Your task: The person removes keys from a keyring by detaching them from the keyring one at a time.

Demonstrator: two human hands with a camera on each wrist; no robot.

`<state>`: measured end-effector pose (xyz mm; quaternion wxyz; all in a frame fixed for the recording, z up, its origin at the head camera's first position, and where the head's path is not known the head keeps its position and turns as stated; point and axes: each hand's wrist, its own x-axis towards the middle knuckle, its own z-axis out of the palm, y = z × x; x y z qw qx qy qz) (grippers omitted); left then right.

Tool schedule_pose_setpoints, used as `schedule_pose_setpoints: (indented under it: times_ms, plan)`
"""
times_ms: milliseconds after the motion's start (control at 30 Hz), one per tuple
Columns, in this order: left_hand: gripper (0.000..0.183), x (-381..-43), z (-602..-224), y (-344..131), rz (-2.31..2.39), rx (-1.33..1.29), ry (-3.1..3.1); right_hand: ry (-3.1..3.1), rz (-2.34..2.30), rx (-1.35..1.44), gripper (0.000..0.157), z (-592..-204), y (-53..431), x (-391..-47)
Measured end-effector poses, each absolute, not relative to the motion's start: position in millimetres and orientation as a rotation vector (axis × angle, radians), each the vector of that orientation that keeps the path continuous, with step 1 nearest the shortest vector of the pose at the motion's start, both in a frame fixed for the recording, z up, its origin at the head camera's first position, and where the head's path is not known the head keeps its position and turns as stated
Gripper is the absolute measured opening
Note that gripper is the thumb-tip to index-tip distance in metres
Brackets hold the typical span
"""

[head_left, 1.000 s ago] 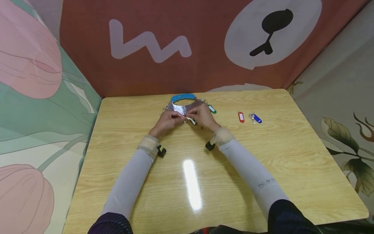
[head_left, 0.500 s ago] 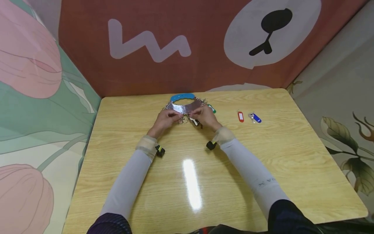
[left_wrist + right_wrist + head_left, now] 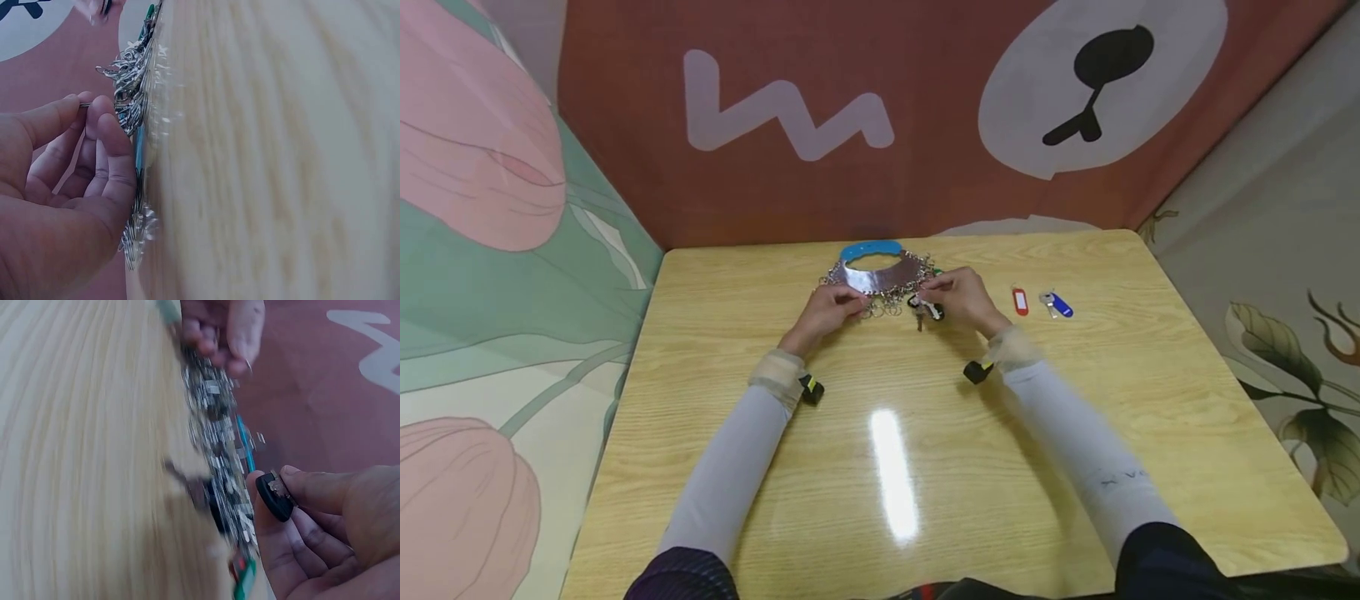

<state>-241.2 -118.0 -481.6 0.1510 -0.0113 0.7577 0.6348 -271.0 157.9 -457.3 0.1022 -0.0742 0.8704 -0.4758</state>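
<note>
A curved silver plate (image 3: 880, 275) with a blue band (image 3: 870, 249) lies at the table's far side, fringed with metal rings and clasps (image 3: 128, 78). My left hand (image 3: 831, 308) is at its near left edge, pinching a thin metal ring (image 3: 85, 105) between thumb and fingertip. On the right, my right hand (image 3: 964, 297) pinches a black-headed key (image 3: 275, 497) between thumb and finger, just off the fringe. More keys (image 3: 920, 317) hang below that hand by the plate's near right edge. A green tag (image 3: 245, 579) is partly hidden behind the right hand in the head view.
To the right on the wooden table (image 3: 1075, 433) lie a red tag (image 3: 1019, 302) and a blue tag (image 3: 1062, 305) with a small key (image 3: 1048, 303). A brown patterned cloth wall (image 3: 850, 192) rises behind the table's far edge.
My right hand has moved right, away from the left hand, and the dark keys have shifted right with it. Rings at the plate's near edge are now uncovered. The left hand has hardly moved.
</note>
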Motion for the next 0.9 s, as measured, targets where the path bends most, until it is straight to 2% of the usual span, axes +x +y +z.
schedule_pose_setpoints:
  times_ms: [533,733,900]
  plan:
    - [0.020,-243.6,-485.9,-117.3,1.820,-0.010,2.164,2.850,-1.074,-0.109,0.028,-435.4,308.6,-284.0]
    - [0.020,-245.2,-485.7,-118.3,1.817,-0.003,2.154,2.928,-0.975,-0.002,0.033,-440.2,364.7,-293.8]
    - [0.021,-246.4,-486.5,-117.7,1.810,0.018,2.143,2.988,-0.778,-0.034,0.030,-448.3,396.2,-297.8]
